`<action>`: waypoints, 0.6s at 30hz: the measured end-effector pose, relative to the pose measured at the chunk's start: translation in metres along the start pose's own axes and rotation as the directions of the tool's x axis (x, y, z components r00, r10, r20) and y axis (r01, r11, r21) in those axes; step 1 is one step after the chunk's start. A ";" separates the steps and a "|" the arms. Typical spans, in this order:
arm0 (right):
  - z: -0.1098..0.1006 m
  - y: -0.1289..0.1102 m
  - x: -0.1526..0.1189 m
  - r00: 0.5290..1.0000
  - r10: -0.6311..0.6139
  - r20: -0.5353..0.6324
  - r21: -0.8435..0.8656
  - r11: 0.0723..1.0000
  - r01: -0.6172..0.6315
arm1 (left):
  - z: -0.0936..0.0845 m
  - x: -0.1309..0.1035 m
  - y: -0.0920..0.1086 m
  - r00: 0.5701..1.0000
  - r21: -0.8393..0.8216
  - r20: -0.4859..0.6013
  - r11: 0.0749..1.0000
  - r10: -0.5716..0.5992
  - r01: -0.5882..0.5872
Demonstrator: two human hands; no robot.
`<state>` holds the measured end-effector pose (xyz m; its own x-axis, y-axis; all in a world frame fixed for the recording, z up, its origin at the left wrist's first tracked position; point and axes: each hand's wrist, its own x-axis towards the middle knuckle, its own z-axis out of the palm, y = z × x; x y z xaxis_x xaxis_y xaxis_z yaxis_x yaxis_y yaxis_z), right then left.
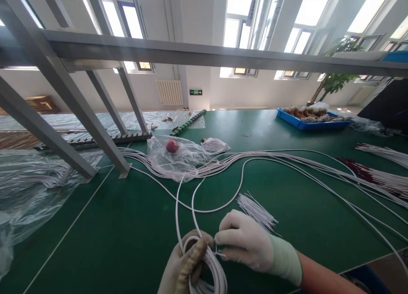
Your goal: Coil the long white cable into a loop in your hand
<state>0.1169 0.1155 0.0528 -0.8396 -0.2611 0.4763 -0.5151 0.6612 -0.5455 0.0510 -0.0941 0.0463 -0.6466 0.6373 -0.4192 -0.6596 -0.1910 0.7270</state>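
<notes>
My left hand [188,262], in a soiled white glove, is wrapped round a coil of white cable [216,270] at the bottom centre. Two strands rise from the coil toward the long white cables [229,160] across the table. My right hand [247,241], in a white glove with a green cuff, is at the coil's right side, fingers pinched on a thin white tie [219,254] that sits against the coil. Just behind my right hand lies a loose bundle of thin white ties [257,211].
A clear plastic bag [172,160] with a red round object [172,146] lies over the cables. Metal frame posts [73,94] stand at the left, beside plastic sheeting [28,204]. A blue tray [299,124] is at the back right; cable bundles [382,177] lie at the right.
</notes>
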 end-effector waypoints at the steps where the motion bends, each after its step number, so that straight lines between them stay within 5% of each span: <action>1: 0.000 -0.001 0.002 0.999 -0.030 -0.018 -0.043 0.999 0.029 | 0.001 -0.001 0.000 1.000 0.014 -0.017 1.000 0.006 -0.006; 9: -0.007 -0.008 0.008 0.994 -0.099 0.055 -0.129 0.986 0.105 | 0.004 0.009 0.007 0.996 0.016 0.076 0.999 -0.050 0.048; 12: 0.000 -0.016 0.007 0.994 0.087 0.071 -0.014 0.996 -0.086 | 0.011 0.010 0.008 0.989 0.022 0.077 0.992 -0.123 0.121; 13: 0.002 -0.019 0.008 0.957 0.271 0.107 0.052 0.959 -0.278 | 0.014 0.009 0.008 0.991 0.053 0.060 0.992 -0.120 0.117; 15: 0.007 -0.025 0.011 0.739 0.625 0.252 0.185 0.718 -0.671 | 0.020 0.006 0.007 0.998 0.160 -0.011 0.985 -0.061 0.062; 17: 0.010 -0.027 0.014 0.507 0.744 0.436 0.249 0.442 -0.862 | 0.021 0.004 0.004 0.996 0.246 -0.090 0.969 0.002 0.020; 18: 0.010 -0.026 0.013 0.457 0.735 0.501 0.277 0.364 -0.889 | 0.020 0.005 0.003 0.995 0.244 -0.104 0.969 0.002 0.023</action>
<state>0.1171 0.0881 0.0663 -0.8489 0.0143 -0.5284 0.5110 0.2778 -0.8134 0.0533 -0.0769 0.0576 -0.6844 0.5560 -0.4717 -0.5609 0.0119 0.8278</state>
